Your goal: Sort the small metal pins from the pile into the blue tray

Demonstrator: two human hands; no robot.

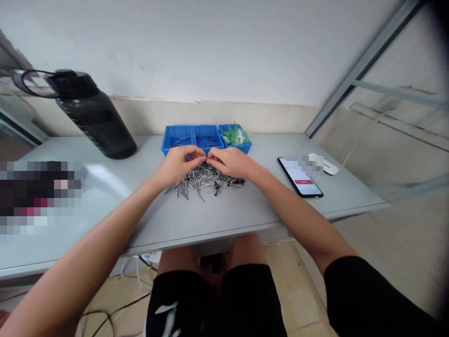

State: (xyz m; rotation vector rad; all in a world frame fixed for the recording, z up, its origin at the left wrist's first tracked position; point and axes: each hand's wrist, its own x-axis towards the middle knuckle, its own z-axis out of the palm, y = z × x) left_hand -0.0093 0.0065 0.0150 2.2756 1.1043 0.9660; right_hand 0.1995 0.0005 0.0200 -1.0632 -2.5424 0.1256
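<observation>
Just beyond the near edge of the table (224, 217), mid-span, lay one loose pile of slender metal pieces (199, 181), too many to count, mostly silver with some dark ones at its right side. Over its far part, two hands met: the left hand (180, 162) and the right hand (229, 160) had thumbs and forefingers drawn narrowly together, tips almost touching; I could not tell whether a piece was pinched between them.

Behind the pile stood three blue bins in a row. The left bin (178, 130) held a few thin silver pieces, the middle bin (205, 129) some dark ones, and the right bin (246, 148) a heap of green and whitish bits.

Long axes in the pile ran every way; one silver piece at the front pointed toward the near edge, slightly rightward, while another at the right lay sideways.

Farther right were one phone (301, 180), screen up, and one white mouse (329, 167); well to the left stood one dark bottle (100, 121).
</observation>
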